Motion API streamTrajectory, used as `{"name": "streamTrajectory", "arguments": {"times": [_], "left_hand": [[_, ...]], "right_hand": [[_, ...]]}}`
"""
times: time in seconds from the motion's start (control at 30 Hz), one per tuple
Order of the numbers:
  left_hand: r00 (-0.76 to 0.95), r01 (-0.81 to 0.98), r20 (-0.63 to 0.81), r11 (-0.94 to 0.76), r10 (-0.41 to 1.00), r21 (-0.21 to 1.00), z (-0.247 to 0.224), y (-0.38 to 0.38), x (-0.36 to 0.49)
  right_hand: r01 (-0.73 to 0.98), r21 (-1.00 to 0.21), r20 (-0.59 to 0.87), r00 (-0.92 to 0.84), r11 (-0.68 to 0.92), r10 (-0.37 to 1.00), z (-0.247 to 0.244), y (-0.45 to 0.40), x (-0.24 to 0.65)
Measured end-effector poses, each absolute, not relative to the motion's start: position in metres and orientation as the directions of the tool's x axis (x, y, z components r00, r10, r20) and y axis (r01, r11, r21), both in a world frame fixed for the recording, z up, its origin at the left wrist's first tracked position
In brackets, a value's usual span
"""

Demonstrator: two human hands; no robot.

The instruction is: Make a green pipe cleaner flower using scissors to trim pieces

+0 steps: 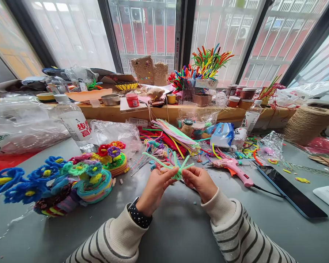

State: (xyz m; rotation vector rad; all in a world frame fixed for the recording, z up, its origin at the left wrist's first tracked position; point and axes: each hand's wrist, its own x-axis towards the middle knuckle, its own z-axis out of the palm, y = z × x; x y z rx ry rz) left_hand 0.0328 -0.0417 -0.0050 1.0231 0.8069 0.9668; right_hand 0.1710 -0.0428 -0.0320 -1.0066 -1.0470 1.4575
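Between both hands, just above the grey table [178, 226], is a light green pipe cleaner piece [177, 174] with a looped middle and several straight ends fanning upward. My left hand [159, 184] pinches its left side between thumb and fingers. On the other side, my right hand [201, 182] is closed on a right-hand end. The fingertips partly cover the loops. Left of my hands stand pipe cleaner flowers in blue [47, 172] and a coiled pastel pot [94, 186]. To the right lies a pink hot glue gun [231, 166].
Loose pipe cleaners [178, 137] are heaped beyond my hands. A phone [292, 191] lies at the right, near the glue gun's cord. Plastic bottles [74, 118] and a big twine spool [308, 124] stand farther out. A cluttered ledge [106, 113] runs below the windows.
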Motion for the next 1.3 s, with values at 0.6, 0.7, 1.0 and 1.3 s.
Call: {"name": "streamTrajectory", "arguments": {"times": [0.6,0.7,1.0,1.3], "left_hand": [[0.361,-0.244,-0.189,0.288,0.913,0.926,-0.006,-0.040,0.031],[0.359,-0.201,-0.190,0.275,0.914,0.940,-0.006,-0.039,0.030],[0.461,-0.155,-0.098,0.188,0.882,0.970,-0.001,-0.044,0.033],[0.409,-0.174,-0.208,0.300,0.889,0.938,-0.005,-0.043,0.032]], "right_hand": [[0.068,-0.991,0.113,0.022,0.112,0.993,-0.030,-0.044,0.176],[0.281,-0.926,0.293,0.115,0.252,0.949,-0.025,-0.048,0.176],[-0.020,-0.979,0.201,0.084,0.203,0.976,-0.028,-0.050,0.166],[0.042,-0.977,0.213,0.071,0.210,0.974,-0.027,-0.047,0.170]]}}
